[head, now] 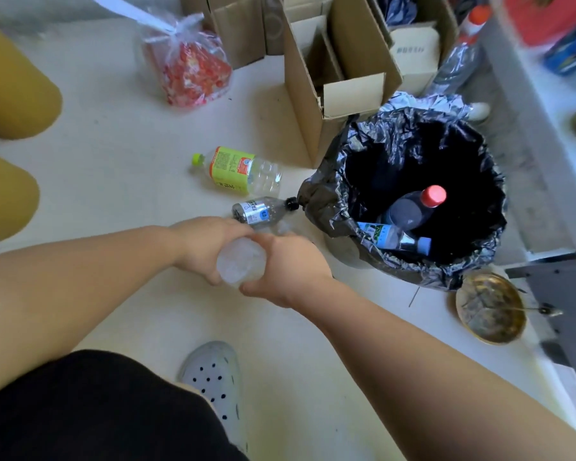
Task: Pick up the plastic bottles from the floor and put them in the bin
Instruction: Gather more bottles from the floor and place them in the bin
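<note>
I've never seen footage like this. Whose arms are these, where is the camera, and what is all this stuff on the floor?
There is no machine here. A person wears a camera on the head, looking down, so you see their own arms. The left hand and right hand together hold a clear plastic bottle, seen end-on.

On the floor lie two more bottles: one with a green label and a smaller one with a black cap, which lies next to the bin. The bin, lined with a black bag, already holds a red-capped bottle and a blue-capped bottle.

Cardboard boxes, a clear bag with red contents and a golden bowl stand around.
</note>
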